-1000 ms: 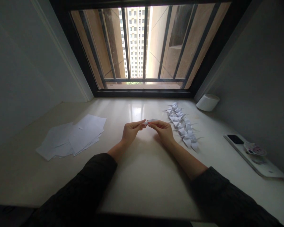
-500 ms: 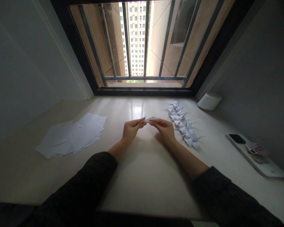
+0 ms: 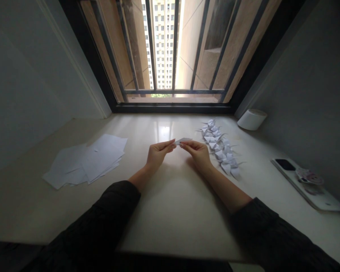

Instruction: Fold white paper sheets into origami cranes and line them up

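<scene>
Between my two hands is a small piece of folded white paper (image 3: 184,140), held up over the middle of the white surface. My left hand (image 3: 159,151) pinches its left end between thumb and fingers. At its right part my right hand (image 3: 197,152) is also closed on it in a pinch. Fingertips cover some of the folds, so its exact shape is hard to make out. Just right of my right hand, several folded white paper cranes (image 3: 219,147) stand packed in rows.
A loose stack of white paper sheets (image 3: 102,156) lies on the left of the pale sill (image 3: 170,211). At the right are a white cylindrical object (image 3: 252,119) and a phone (image 3: 303,185) with a grip on its back. A barred window (image 3: 172,109) closes off the far side.
My right hand has shifted very slightly to the right, and a little more of the folded paper shows between the hands. Both hands keep their pinch on it.
</scene>
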Tool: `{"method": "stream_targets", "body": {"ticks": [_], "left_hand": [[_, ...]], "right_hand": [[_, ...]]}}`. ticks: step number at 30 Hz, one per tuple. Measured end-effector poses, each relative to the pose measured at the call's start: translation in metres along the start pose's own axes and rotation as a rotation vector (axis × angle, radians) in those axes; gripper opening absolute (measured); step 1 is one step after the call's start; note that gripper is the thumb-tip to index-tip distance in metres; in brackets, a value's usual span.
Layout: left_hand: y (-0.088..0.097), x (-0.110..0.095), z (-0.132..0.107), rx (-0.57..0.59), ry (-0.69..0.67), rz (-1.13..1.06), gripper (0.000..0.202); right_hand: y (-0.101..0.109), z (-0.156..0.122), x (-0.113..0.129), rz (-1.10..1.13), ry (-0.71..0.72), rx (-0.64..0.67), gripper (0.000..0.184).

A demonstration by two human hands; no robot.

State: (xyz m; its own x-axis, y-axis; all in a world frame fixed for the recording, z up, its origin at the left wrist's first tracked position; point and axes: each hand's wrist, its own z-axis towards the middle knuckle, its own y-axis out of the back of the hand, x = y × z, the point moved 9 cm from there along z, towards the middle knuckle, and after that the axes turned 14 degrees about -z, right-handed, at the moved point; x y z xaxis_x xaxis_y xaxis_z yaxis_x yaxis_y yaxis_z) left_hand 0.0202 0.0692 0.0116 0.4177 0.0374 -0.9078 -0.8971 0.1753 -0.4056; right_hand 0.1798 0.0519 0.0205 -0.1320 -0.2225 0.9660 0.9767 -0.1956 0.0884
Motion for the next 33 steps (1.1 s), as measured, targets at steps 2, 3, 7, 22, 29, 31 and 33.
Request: {"method": "stream_targets", "body": {"ticks": [2,3,7,22,29,31,33], "left_hand": [[-0.001,-0.001,-0.001,0.001,0.006,0.003,0.041],[-0.001,-0.001,-0.001,0.001,0.011,0.004,0.041],[-0.002,0.001,-0.002,0.008,0.049,-0.013,0.044],[-0.002,0.001,-0.001,0.015,0.050,-0.037,0.043],[-0.002,-0.005,0.000,-0.012,-0.054,-0.002,0.036],[-0.002,-0.007,-0.001,-0.012,-0.081,0.011,0.035],[-0.002,-0.010,-0.002,-0.016,-0.107,0.032,0.034]], "right_hand": [[0.000,0.000,0.000,0.008,-0.004,0.000,0.020],[0.000,0.000,0.000,0.007,-0.004,0.000,0.020],[0.000,-0.001,0.002,-0.023,0.003,0.001,0.022],[0.001,0.000,0.000,-0.018,-0.015,0.014,0.020],[-0.002,0.000,-0.004,0.039,-0.042,0.020,0.021],[-0.003,-0.001,-0.004,0.048,-0.045,0.019,0.022],[-0.003,-0.002,-0.003,0.048,-0.047,0.010,0.023]]}}
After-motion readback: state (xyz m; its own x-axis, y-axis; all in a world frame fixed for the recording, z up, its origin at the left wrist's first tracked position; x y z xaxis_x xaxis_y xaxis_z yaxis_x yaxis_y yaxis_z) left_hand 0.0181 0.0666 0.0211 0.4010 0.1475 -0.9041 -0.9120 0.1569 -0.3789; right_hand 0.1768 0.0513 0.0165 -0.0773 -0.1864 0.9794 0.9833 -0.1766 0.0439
